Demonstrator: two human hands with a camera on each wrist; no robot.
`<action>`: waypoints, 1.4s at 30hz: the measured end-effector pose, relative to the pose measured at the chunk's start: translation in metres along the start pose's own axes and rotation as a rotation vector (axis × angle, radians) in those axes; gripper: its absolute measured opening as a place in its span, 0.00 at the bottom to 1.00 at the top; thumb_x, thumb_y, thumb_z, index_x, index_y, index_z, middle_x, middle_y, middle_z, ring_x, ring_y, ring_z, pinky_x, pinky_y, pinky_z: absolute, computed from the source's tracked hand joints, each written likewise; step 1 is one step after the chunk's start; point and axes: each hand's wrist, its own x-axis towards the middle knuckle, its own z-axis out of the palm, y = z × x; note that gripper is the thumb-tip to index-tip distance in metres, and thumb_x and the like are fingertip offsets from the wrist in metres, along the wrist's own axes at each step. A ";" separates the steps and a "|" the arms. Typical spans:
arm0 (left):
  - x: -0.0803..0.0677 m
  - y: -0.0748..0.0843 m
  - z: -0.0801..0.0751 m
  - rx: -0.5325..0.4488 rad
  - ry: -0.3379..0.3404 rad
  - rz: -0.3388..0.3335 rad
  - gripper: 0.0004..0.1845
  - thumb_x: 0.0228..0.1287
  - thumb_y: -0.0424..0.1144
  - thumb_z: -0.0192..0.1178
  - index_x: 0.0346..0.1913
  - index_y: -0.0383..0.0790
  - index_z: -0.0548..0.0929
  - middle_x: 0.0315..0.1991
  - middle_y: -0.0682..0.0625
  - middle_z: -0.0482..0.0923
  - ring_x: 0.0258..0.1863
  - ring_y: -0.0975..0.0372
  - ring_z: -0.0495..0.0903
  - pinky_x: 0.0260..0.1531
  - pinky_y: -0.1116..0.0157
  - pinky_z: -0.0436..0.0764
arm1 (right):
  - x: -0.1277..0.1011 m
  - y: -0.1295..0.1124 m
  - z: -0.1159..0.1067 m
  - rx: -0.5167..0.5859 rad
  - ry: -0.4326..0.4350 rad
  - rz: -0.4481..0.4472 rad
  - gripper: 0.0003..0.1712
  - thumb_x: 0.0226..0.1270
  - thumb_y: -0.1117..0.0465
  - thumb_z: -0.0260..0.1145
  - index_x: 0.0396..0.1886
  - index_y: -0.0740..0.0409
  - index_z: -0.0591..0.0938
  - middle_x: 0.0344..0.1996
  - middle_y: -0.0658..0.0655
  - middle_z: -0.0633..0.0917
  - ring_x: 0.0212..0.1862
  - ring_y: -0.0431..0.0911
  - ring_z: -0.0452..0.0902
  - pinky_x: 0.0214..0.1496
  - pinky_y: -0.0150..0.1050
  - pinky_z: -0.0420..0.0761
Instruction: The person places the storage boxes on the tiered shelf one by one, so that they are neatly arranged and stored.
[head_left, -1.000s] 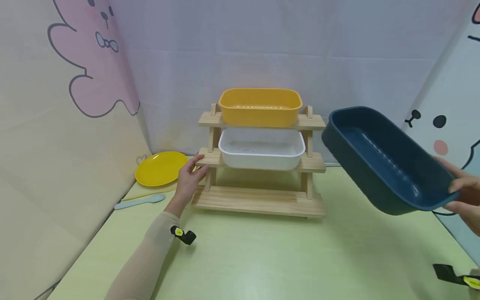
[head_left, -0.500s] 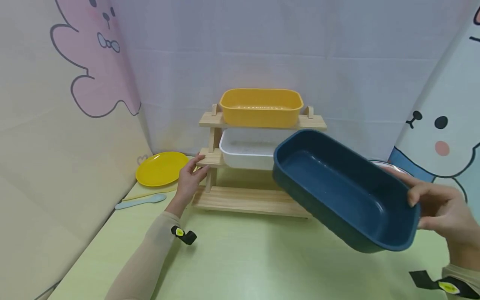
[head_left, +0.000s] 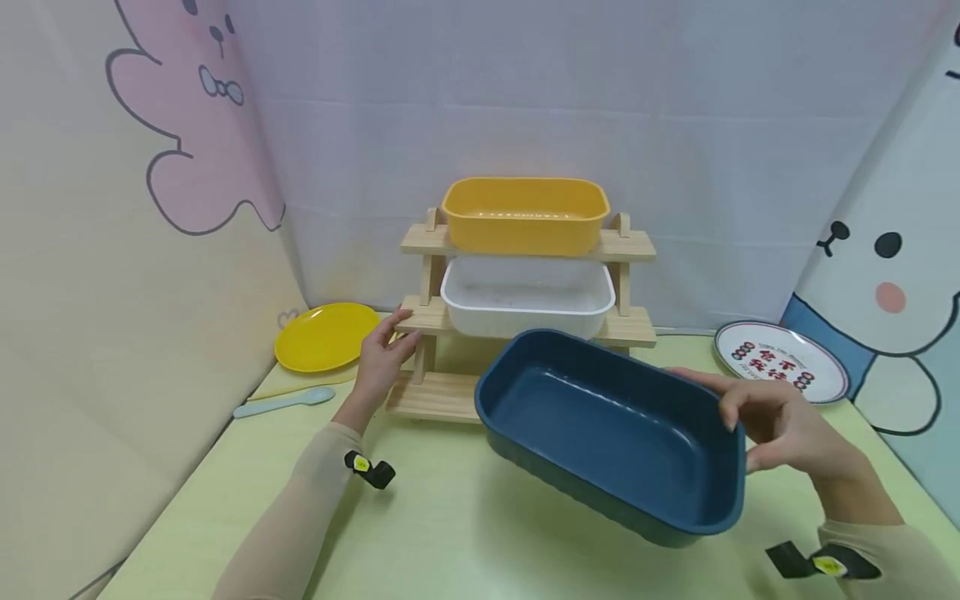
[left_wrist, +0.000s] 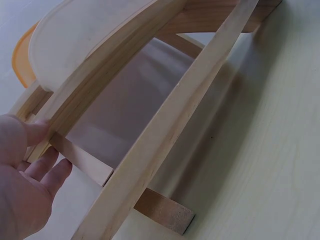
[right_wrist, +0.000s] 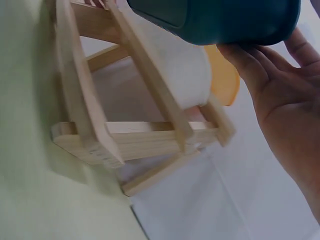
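A dark blue rectangular bin (head_left: 615, 442) is held up in front of a three-tier wooden rack (head_left: 435, 395), tilted with its inside facing me. My right hand (head_left: 783, 425) grips its right end, thumb over the rim and fingers along the outside; the right wrist view shows this hand (right_wrist: 292, 100) at the bin's underside (right_wrist: 230, 25). On the rack's top tier sits a yellow bin (head_left: 525, 235), and on the middle tier a white bin (head_left: 517, 322). With the left hand (head_left: 377, 360) I hold the left end of the middle shelf (left_wrist: 100, 87). The blue bin partly hides the bottom shelf.
At the back left lies a yellow plate (head_left: 327, 337), with a pale blue spoon (head_left: 288, 402) in front of it. A white plate with red lettering (head_left: 783, 360) lies at the back right. Printed cloth walls (head_left: 540, 75) enclose the table.
My right hand has brought the blue bin leftward and down, from the right side to in front of the rack. The white plate has come into view. The left hand stays on the shelf.
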 end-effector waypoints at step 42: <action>0.002 -0.003 -0.001 0.003 0.000 0.013 0.24 0.70 0.33 0.63 0.67 0.38 0.74 0.78 0.53 0.56 0.62 0.48 0.77 0.53 0.64 0.82 | 0.040 0.112 -0.038 -0.079 0.066 0.431 0.18 0.59 0.80 0.67 0.46 0.65 0.75 0.47 0.55 0.80 0.53 0.44 0.77 0.50 0.37 0.83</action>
